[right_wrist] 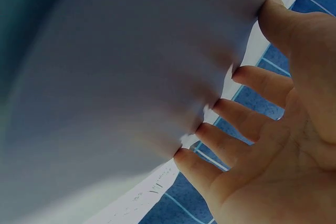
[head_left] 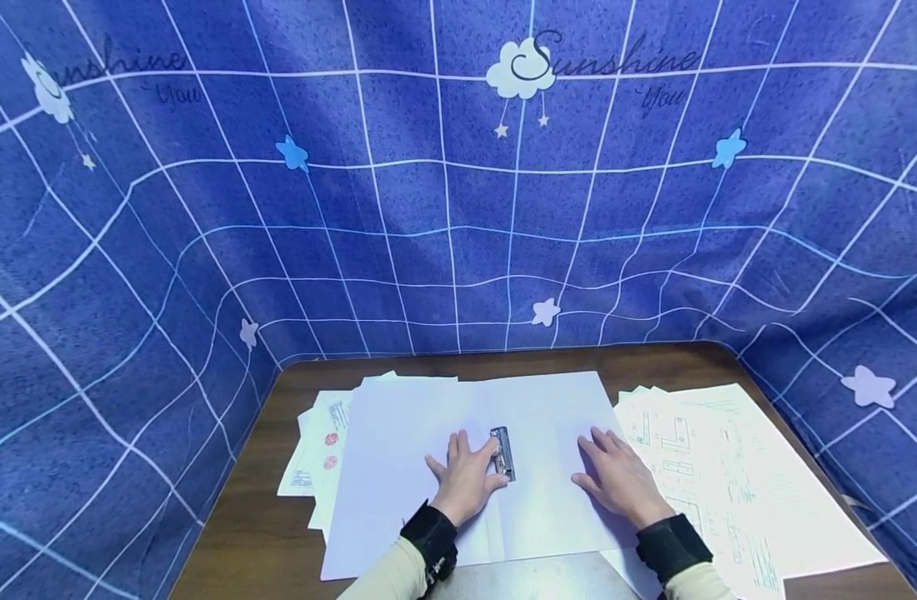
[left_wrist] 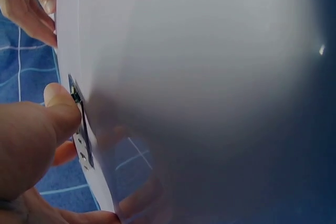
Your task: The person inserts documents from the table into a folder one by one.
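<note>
A pale folder lies spread open on the table, with a metal clip along its middle crease. My left hand rests on the folder's left half with fingers spread, its index finger and thumb reaching the clip. In the left wrist view the left thumb presses against the clip. On the right half lies my right hand, palm down. Its spread fingertips touch the folder's surface in the right wrist view.
Printed sheets with red stamps stick out beyond the folder's left edge. A wider spread of printed papers covers the table's right side, partly beneath the right forearm. The brown wooden table is bordered by a blue checked cloth.
</note>
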The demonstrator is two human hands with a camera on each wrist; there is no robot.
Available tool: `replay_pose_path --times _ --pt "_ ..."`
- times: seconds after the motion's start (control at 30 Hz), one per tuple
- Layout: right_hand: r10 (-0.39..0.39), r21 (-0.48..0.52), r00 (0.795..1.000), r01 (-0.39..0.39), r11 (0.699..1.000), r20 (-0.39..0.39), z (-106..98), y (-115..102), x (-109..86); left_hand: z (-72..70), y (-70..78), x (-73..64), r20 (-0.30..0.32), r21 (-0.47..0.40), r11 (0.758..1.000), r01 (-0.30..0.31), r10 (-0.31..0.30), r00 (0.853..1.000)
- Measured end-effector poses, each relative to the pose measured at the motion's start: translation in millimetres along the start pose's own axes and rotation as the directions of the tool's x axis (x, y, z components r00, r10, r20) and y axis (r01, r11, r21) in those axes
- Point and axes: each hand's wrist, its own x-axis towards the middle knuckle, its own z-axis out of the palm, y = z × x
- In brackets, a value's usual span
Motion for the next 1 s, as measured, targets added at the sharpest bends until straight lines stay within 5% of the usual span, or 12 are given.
replay_pose_path --times 0.47,1.0 --pt "0.010 -0.010 1.000 -0.010 1.000 0.025 -1 -1 -1.0 3.2 3.6 0.1 -0.006 0.050 0.999 0.008 -0.008 1.000" --pt "0.027 -0.004 0.999 -0.027 1.000 0.020 -1 -3 -1.6 -15.5 -2.3 -2.2 0.061 -0.108 0.993 -0.038 0.045 0.997"
